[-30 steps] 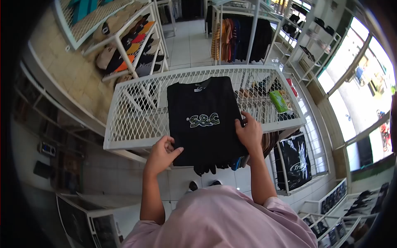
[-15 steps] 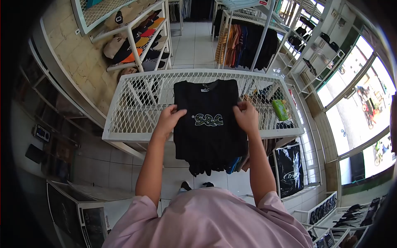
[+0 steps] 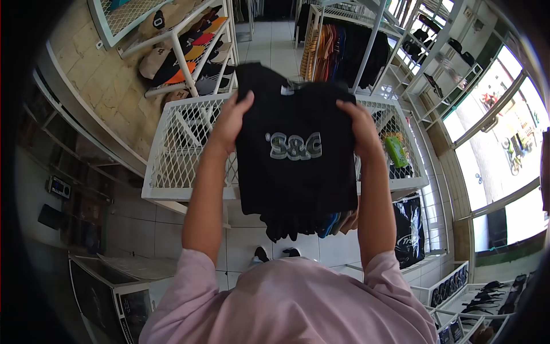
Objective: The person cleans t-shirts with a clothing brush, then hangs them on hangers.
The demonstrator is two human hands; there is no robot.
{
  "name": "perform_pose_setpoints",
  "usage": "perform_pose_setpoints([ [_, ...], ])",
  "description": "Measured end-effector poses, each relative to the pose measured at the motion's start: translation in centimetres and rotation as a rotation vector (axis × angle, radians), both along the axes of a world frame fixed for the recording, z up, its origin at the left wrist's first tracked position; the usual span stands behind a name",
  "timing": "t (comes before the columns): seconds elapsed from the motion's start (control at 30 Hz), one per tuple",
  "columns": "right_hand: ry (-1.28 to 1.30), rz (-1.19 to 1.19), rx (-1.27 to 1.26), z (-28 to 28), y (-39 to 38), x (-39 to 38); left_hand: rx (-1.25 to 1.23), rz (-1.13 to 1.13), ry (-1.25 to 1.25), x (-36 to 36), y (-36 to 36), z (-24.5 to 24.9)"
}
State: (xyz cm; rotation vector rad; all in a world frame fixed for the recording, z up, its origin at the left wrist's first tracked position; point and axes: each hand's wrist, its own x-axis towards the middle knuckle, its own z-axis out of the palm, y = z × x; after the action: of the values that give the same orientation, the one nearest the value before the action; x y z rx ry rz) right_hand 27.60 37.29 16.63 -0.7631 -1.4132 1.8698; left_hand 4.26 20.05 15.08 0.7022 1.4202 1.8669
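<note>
A folded black T-shirt (image 3: 295, 180) with a letter print across its chest hangs raised over the white mesh-topped table (image 3: 183, 195). My left hand (image 3: 230, 123) grips its left edge, thumb on the front and the other fingers out of sight behind the cloth. On the opposite edge my right hand (image 3: 361, 127) pinches the fabric the same way. A pale neck label (image 3: 286, 90) shows at the collar. The shirt hides the middle of the mesh top. Its upper left shoulder stands higher than the right, and the cloth is slightly blurred.
A green packet (image 3: 396, 151) lies on the table's right end. Dark garments (image 3: 286, 226) hang below the table's front edge. Left, a rack of caps (image 3: 189, 69) stands against the wall; beyond, shirts hang on a rail (image 3: 344, 57). Glass doors (image 3: 487, 143) are at right.
Both hands have lifted the black T-shirt up off the mesh table and closer to me. They are farther apart and higher on its sides.
</note>
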Motion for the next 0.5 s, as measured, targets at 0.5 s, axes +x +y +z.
perform_pose_setpoints([
  [0.5,-0.568,0.033,0.3,-12.4,4.1,3.0,-0.776,-0.008,0.539,-0.5,-3.0,-6.3],
])
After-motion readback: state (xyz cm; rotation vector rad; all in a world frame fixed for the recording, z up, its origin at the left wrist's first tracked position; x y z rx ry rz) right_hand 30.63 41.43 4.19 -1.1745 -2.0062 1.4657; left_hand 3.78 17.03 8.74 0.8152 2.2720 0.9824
